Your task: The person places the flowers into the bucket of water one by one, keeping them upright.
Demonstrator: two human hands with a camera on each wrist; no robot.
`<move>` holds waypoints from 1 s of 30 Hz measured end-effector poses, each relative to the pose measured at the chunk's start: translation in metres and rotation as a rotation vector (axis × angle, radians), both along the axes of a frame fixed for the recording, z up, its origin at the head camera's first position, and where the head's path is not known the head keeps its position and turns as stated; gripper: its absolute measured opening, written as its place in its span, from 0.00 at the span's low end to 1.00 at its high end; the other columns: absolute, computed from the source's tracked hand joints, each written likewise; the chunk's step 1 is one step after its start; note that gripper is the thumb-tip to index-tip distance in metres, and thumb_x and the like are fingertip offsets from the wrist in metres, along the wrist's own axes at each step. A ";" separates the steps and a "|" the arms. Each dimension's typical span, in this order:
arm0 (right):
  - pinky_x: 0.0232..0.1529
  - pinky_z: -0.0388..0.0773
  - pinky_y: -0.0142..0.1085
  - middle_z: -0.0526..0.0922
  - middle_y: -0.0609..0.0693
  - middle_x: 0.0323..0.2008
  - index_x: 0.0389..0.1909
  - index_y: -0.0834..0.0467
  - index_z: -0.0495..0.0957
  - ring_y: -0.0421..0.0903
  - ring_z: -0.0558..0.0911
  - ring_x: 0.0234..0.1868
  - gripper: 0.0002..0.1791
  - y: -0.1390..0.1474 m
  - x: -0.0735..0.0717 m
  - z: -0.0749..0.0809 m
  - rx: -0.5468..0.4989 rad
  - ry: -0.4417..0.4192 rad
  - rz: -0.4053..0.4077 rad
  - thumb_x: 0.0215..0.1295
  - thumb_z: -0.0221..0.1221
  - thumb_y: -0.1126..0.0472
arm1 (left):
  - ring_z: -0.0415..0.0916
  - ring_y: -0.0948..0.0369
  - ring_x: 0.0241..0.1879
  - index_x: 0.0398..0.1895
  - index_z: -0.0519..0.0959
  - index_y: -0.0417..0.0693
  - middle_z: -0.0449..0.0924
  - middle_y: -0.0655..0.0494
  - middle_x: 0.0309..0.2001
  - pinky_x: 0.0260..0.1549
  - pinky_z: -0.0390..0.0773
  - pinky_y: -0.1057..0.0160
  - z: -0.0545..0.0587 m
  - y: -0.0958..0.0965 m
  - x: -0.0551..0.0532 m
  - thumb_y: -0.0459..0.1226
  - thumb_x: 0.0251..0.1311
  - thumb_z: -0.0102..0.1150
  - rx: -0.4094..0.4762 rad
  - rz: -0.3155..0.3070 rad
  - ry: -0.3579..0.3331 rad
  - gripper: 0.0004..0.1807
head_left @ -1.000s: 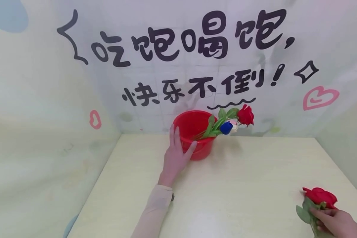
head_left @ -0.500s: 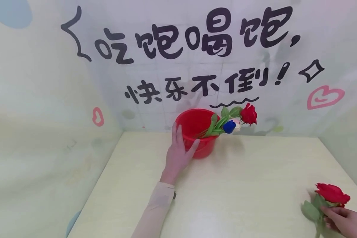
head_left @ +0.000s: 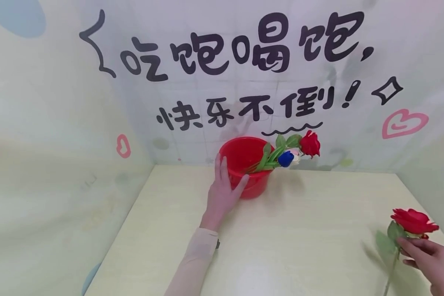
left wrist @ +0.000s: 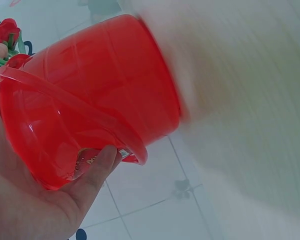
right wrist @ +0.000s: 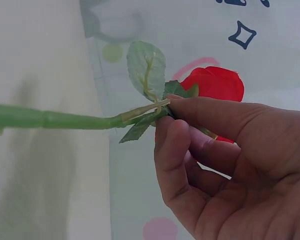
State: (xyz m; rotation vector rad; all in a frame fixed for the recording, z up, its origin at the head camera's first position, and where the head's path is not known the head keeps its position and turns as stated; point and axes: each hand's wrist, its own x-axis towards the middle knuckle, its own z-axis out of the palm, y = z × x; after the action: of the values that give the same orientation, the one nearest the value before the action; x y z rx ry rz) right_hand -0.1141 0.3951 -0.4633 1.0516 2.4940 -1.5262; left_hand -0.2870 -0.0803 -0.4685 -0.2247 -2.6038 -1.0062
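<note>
A red plastic bucket (head_left: 258, 186) stands upright at the back of the table. My left hand (head_left: 220, 201) grips its near left side, thumb and fingers spread around the wall below the rim. In the left wrist view the thumb (left wrist: 97, 172) lies by the bucket's handle and label. Leaning out over the bucket's right rim are a red rose (head_left: 310, 144), a blue flower (head_left: 286, 158) and a pale flower (head_left: 296, 157). At the lower right, my right hand (head_left: 433, 257) pinches another red rose (head_left: 413, 221) by the stem just under the bloom; its stem (right wrist: 65, 119) slants downward.
A pale wooden table (head_left: 299, 238) reaches to a printed backdrop (head_left: 207, 90) just behind the bucket. Pale sheets also hang along the left side (head_left: 51, 164) and the right side.
My right hand has moved right and then lifted the rose up, so more stem shows below it. The left hand stays on the bucket. The head view has shifted slightly.
</note>
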 end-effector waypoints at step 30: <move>0.41 0.79 0.17 0.90 0.40 0.35 0.40 0.44 0.88 0.37 0.91 0.33 0.09 -0.052 -0.020 0.043 -0.435 0.681 0.120 0.72 0.68 0.64 | 0.83 0.45 0.54 0.88 0.38 0.57 0.38 0.61 0.86 0.49 0.87 0.46 0.002 0.007 0.000 0.64 0.66 0.63 0.021 -0.013 -0.008 0.59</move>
State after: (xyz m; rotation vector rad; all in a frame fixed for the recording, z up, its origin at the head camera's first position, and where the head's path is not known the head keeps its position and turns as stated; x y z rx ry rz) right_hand -0.1339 0.3436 -0.4200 0.3399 2.2913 -2.5469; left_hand -0.2870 -0.0738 -0.4669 -0.2330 -2.6012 -1.0400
